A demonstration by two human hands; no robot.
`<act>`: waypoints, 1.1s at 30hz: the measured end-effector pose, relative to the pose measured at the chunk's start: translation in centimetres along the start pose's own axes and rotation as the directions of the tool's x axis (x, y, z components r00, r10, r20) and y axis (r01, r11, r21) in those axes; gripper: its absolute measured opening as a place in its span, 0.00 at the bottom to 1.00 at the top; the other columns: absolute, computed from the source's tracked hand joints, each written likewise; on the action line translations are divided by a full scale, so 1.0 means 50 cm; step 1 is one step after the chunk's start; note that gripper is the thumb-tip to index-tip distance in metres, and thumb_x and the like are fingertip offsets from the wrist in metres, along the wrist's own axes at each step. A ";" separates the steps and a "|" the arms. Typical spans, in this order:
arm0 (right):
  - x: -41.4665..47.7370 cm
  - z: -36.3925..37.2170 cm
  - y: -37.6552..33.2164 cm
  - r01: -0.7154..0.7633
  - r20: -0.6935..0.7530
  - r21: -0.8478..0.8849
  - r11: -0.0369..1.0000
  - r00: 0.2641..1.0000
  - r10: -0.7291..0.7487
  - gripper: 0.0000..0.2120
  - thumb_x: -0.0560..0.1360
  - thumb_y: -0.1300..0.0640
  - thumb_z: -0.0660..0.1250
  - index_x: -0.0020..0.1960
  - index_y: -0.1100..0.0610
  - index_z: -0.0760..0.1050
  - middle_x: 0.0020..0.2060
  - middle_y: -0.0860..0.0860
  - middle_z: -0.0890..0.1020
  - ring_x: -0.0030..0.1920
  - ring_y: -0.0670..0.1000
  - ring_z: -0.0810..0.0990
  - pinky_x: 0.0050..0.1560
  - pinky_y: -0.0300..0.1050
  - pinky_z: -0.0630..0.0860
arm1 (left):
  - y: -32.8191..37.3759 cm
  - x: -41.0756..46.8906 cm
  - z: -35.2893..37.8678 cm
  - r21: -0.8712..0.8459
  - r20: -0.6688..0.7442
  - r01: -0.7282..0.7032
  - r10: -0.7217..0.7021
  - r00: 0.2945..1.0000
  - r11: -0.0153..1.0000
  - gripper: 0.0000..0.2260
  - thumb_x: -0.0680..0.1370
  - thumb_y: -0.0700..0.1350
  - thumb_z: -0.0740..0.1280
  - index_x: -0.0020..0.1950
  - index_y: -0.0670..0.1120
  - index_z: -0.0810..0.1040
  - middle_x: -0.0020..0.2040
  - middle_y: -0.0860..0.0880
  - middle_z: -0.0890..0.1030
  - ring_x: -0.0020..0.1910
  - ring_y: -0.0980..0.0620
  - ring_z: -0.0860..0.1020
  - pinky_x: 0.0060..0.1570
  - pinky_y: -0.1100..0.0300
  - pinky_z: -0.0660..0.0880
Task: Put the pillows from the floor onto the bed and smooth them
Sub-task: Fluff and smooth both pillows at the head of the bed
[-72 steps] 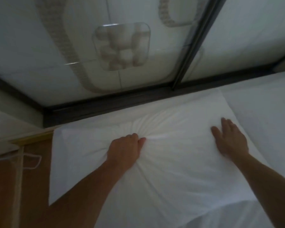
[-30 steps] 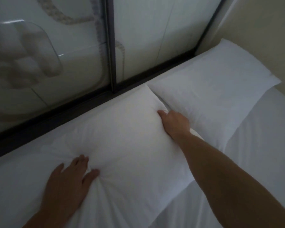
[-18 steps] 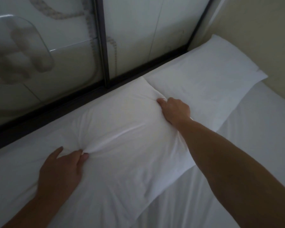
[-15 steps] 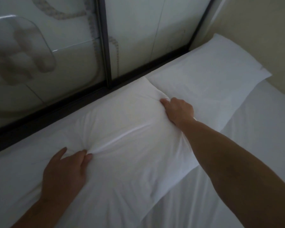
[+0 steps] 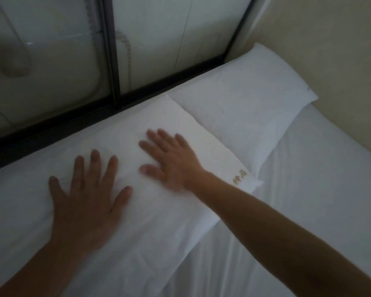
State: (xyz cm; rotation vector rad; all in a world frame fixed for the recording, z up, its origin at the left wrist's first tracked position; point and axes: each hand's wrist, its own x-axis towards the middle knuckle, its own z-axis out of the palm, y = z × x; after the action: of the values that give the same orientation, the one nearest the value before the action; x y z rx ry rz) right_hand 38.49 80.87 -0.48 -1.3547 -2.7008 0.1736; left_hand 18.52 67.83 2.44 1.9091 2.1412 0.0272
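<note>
- Fingers on both hands are spread wide and flat, pinching nothing; I judge that suits pressing creases out.
- Bed fills my view from 3 to 9 o'clock, under both pillows.
- Near pillow lies centre, against the dark frame at 10 o'clock.
- Far pillow, at 1 o'clock, touches it.
- Left hand presses at 8 o'clock; right hand at centre, blurred.
</note>
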 end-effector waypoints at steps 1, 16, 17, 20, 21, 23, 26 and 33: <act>-0.024 0.009 0.005 -0.006 0.068 0.008 1.000 0.998 0.005 0.31 0.75 0.30 0.43 0.74 0.42 0.50 0.76 0.46 0.53 0.75 0.49 0.48 0.72 0.56 0.47 | 0.002 -0.002 0.013 0.023 0.043 -0.013 0.012 0.999 1.000 0.30 0.72 0.68 0.33 0.73 0.60 0.33 0.77 0.51 0.37 0.76 0.46 0.40 0.70 0.34 0.46; -0.123 -0.025 0.093 -0.617 0.084 -0.027 0.786 0.782 0.617 0.31 0.78 0.36 0.44 0.76 0.49 0.45 0.77 0.52 0.50 0.75 0.54 0.48 0.72 0.60 0.49 | -0.170 -0.086 0.029 0.082 0.090 0.321 -0.327 0.941 0.944 0.37 0.66 0.72 0.30 0.74 0.60 0.36 0.78 0.49 0.38 0.76 0.45 0.39 0.70 0.32 0.45; -0.098 -0.032 0.076 -0.552 0.022 -0.014 0.834 0.833 0.552 0.31 0.77 0.35 0.43 0.76 0.48 0.45 0.77 0.52 0.50 0.75 0.54 0.48 0.72 0.60 0.50 | -0.165 -0.077 0.018 0.097 0.071 0.326 -0.333 0.940 0.940 0.37 0.67 0.70 0.29 0.74 0.58 0.36 0.78 0.48 0.38 0.76 0.44 0.39 0.69 0.33 0.44; -0.025 -0.029 -0.016 -0.354 0.016 0.048 0.934 0.935 0.354 0.32 0.75 0.33 0.38 0.75 0.45 0.43 0.77 0.49 0.47 0.75 0.51 0.45 0.72 0.57 0.47 | -0.134 -0.068 0.005 0.107 0.055 0.270 -0.277 0.959 0.957 0.34 0.70 0.67 0.30 0.74 0.56 0.33 0.77 0.47 0.37 0.75 0.44 0.37 0.69 0.34 0.39; -0.017 -0.018 -0.050 -0.344 0.047 0.038 0.938 0.939 0.342 0.32 0.74 0.33 0.37 0.75 0.44 0.43 0.77 0.48 0.46 0.75 0.51 0.43 0.72 0.57 0.44 | -0.132 -0.076 0.015 0.091 0.066 0.263 -0.269 0.961 0.961 0.34 0.70 0.68 0.30 0.74 0.56 0.33 0.77 0.48 0.36 0.75 0.45 0.36 0.70 0.34 0.38; -0.025 0.007 -0.116 -0.340 0.068 0.001 0.940 0.938 0.339 0.32 0.74 0.33 0.35 0.75 0.44 0.42 0.77 0.47 0.44 0.75 0.51 0.39 0.72 0.58 0.41 | -0.155 -0.102 0.044 0.051 0.044 0.305 -0.308 0.950 0.951 0.35 0.69 0.68 0.29 0.74 0.55 0.34 0.77 0.49 0.36 0.75 0.48 0.36 0.70 0.35 0.39; -0.056 0.024 -0.177 -0.157 0.100 -0.028 0.987 0.982 0.159 0.32 0.74 0.32 0.34 0.75 0.43 0.40 0.76 0.45 0.43 0.74 0.50 0.37 0.72 0.57 0.38 | -0.197 -0.146 0.066 0.038 0.007 0.408 -0.408 0.913 0.912 0.37 0.69 0.69 0.28 0.75 0.54 0.36 0.77 0.49 0.36 0.75 0.50 0.35 0.70 0.36 0.39; 0.031 0.022 -0.213 0.014 0.054 -0.064 0.998 0.998 -0.011 0.33 0.74 0.32 0.33 0.75 0.44 0.44 0.76 0.47 0.49 0.75 0.50 0.46 0.72 0.57 0.47 | -0.220 -0.145 0.057 -0.077 -0.204 0.535 -0.538 0.818 0.841 0.36 0.71 0.68 0.31 0.75 0.53 0.41 0.78 0.46 0.42 0.76 0.43 0.39 0.69 0.36 0.34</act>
State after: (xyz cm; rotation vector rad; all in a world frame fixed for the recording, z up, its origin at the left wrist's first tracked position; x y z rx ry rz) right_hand 29.00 75.72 0.15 -1.3688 -2.7813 0.1244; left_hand 9.10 58.85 -1.08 1.2687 2.7456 0.1477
